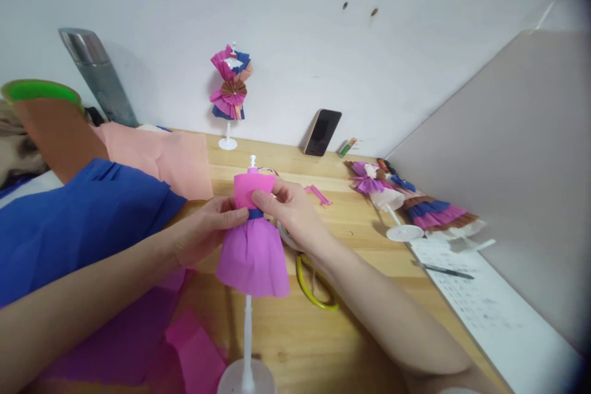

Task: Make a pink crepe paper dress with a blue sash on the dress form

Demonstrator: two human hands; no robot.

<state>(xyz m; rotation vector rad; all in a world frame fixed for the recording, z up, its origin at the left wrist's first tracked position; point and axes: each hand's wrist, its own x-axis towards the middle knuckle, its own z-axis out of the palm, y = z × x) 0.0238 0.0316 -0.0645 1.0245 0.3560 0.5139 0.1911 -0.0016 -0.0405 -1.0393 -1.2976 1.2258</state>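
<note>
A small white mannequin stand [247, 332] carries a pink crepe-paper dress [253, 252] with a dark blue waistband. My left hand [205, 234] grips the dress at its waist from the left, fingers curled. My right hand [289, 209] pinches the bodice and waistband from the right, thumb pressed on the pink paper.
Blue [78, 221], peach [161, 157] and pink [194, 357] crepe sheets lie at left. Yellow-handled scissors [314, 289] sit under my right forearm. A finished dress stands by the wall [231, 89], another lies at right [406, 203]. A phone [322, 132], a steel flask [99, 77] and a paper with pen [462, 283] are about.
</note>
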